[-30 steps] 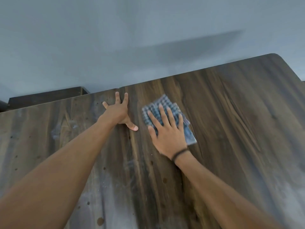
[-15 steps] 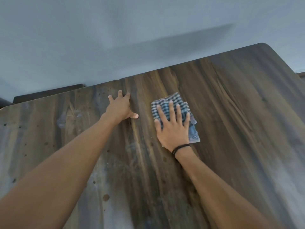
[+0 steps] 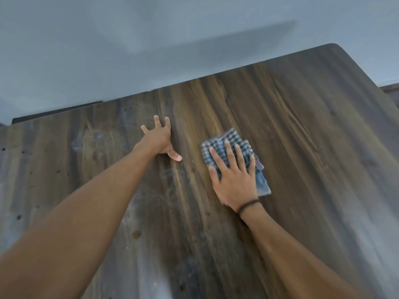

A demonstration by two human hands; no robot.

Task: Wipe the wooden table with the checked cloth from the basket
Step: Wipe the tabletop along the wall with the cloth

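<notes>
A folded blue-and-white checked cloth [image 3: 224, 142] lies flat on the dark wooden table [image 3: 302, 130], a little right of centre. My right hand [image 3: 234, 180] presses down on it with fingers spread, covering its near half; a dark band circles that wrist. My left hand [image 3: 160, 141] rests flat on the bare wood to the left of the cloth, fingers apart, thumb pointing toward the cloth, holding nothing. The basket is not in view.
The table's far edge meets a plain grey wall [image 3: 151, 50]. The far right corner [image 3: 336, 47] is rounded. Pale dusty smears [image 3: 138, 208] and small dark spots mark the wood near my left forearm. A dark ledge [image 3: 54, 114] shows behind the table's left end.
My right hand has slid the cloth rightward and a little toward me across the wood. My left hand stays planted in about the same spot.
</notes>
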